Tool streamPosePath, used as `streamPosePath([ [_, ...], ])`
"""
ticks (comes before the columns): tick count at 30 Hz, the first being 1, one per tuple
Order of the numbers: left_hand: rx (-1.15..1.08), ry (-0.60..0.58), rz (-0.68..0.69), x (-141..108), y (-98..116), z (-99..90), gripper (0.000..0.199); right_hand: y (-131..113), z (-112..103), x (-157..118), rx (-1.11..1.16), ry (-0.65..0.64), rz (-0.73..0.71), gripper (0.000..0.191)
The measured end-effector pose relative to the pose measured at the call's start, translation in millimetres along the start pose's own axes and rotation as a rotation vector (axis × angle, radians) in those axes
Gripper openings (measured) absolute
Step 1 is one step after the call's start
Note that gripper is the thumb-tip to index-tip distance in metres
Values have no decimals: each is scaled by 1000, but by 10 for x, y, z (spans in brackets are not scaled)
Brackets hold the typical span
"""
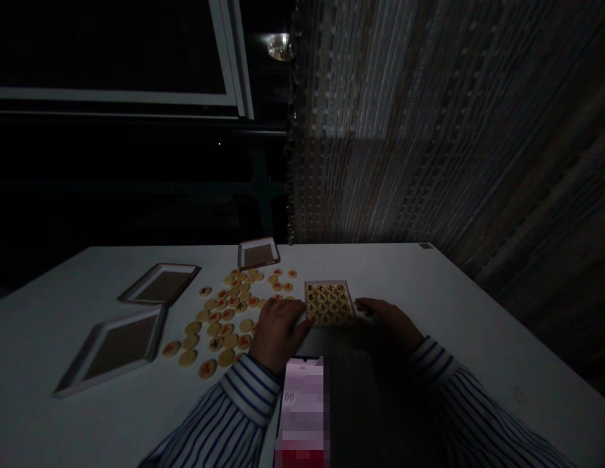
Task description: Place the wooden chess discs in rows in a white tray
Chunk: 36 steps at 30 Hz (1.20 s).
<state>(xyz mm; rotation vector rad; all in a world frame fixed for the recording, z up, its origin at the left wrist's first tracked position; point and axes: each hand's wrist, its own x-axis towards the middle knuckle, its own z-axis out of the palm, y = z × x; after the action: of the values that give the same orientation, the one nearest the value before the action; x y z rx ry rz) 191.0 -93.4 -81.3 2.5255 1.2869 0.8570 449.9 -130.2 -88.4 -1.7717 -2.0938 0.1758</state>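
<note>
A small open box stands on the white table, filled with rows of round wooden xiangqi pieces bearing black characters. At its left side is my left hand, thumb and fingers apart, fingertips at or very near the box wall; I cannot tell if they touch. Just off the right wall lies my right hand, its fingers stretched out and holding nothing. Many loose xiangqi pieces spread over the table left of my left hand, some face up with red or black characters, others blank side up. My left hand hides part of the pile.
Two open box halves lie at the left of the table, and another open box part sits at the back. A lit phone is at the near edge between my forearms. A curtain hangs behind; the room is dark.
</note>
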Motion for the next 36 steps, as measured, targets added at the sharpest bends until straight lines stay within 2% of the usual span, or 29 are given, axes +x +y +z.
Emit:
streamPosePath([
  [3,-74,87,-76,18,-47,-128,28,-14,13,2,16,65,3,38],
  [7,-184,227,-206,33,-126,-369,34,-37,2,9,-2,68,7,36],
  [12,-198,215,-311,-35,-306,-646,36,-25,1,18,-1,123,18,33],
  [17,-256,215,-382,-203,-518,-777,36,-46,-24,22,35,177,-5,32],
  [22,-267,136,-265,-302,-570,-818,28,-205,-124,61,78,210,-60,28],
  [27,-256,8,-78,-327,-587,-815,20,-587,-181,165,53,200,-159,25],
  [32,-295,-54,-4,-354,-567,-817,12,-1061,-79,304,-29,109,-288,23],
  [36,-270,-48,1,-375,-543,-813,9,-1315,99,334,-49,135,-429,23],
])
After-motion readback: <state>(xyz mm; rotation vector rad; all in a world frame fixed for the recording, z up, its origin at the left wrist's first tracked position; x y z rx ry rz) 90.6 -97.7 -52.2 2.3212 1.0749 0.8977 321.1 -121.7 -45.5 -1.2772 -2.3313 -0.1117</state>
